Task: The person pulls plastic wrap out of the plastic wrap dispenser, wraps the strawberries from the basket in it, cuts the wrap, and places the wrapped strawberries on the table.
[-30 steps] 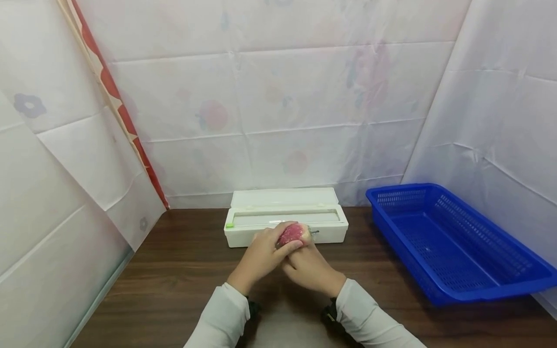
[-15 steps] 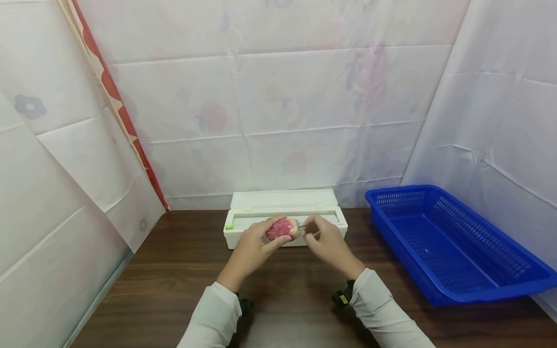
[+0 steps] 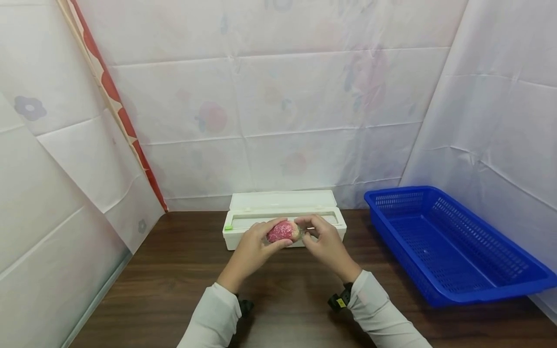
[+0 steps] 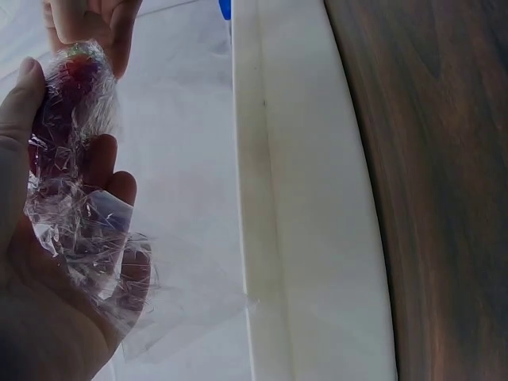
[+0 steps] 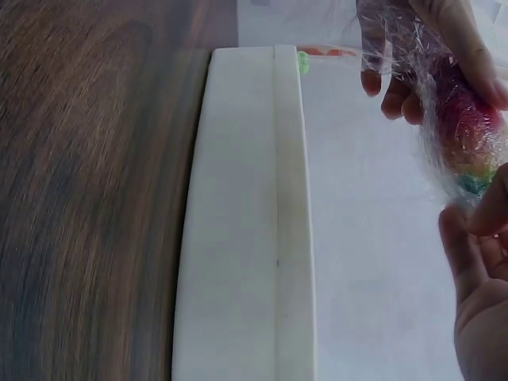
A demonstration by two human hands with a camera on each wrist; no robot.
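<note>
A pinkish-red fruit [image 3: 280, 232], paler at its right end, is wrapped in crinkled cling film [image 4: 95, 238]. My left hand [image 3: 253, 245] holds it between thumb and fingers, above the front of the white cling film dispenser [image 3: 243, 240]. Loose film bunches over the left palm and trails off in the left wrist view. At the fruit's other end, where a bit of green [image 5: 475, 182] shows through, my right hand [image 3: 325, 242] pinches the film with thumb and fingertips. Its remaining fingers are loosely bent.
The dispenser's lid [image 3: 283, 199] stands raised at the back, and a green slider [image 3: 228, 227] sits at its left end. A blue plastic basket [image 3: 417, 261] stands to the right on the dark wooden table [image 3: 174, 290]. White printed sheets [image 3: 278, 121] close off the back and sides.
The hands, earlier overlapped around the fruit, have parted; the right hand moved to the fruit's right end and pinches the film there. The dark stem tip seen earlier is now covered.
</note>
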